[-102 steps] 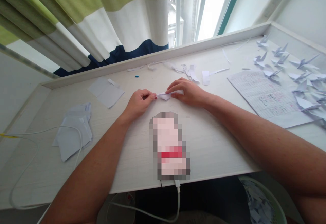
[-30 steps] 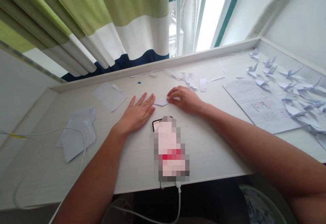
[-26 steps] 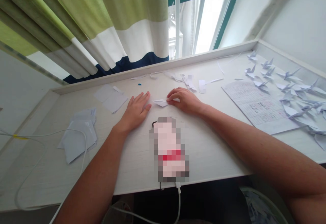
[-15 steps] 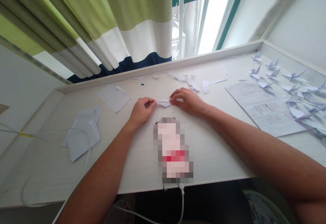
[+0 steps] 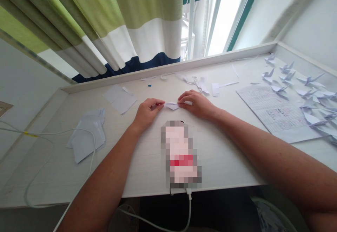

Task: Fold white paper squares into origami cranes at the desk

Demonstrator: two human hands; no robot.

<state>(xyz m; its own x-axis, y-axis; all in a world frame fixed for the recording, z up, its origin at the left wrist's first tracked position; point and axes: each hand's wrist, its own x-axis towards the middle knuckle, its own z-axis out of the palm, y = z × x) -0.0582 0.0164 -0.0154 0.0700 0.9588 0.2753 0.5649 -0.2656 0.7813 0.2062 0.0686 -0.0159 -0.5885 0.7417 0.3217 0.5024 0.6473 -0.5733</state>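
Observation:
A small folded white paper piece (image 5: pixel 172 105) lies on the white desk (image 5: pixel 137 161) between my two hands. My left hand (image 5: pixel 147 111) is curled, its fingertips pinching the paper's left tip. My right hand (image 5: pixel 196 103) presses down on the paper's right end with bent fingers. A phone (image 5: pixel 181 154) lies on the desk just in front of both hands, with a white cable running from its near end.
Several folded paper cranes (image 5: pixel 302 91) lie at the far right beside a printed sheet (image 5: pixel 276 112). Paper scraps (image 5: pixel 202 84) sit by the back ledge. Stacks of cut paper (image 5: pixel 88 135) and flat squares (image 5: pixel 119 98) lie at the left, with a white cable (image 5: pixel 52 144). A striped curtain (image 5: pixel 118 24) hangs behind.
My left hand, lying flat with fingers spread beside the paper a second ago, has curled and pinched the paper's left tip. My right hand has stayed on the paper.

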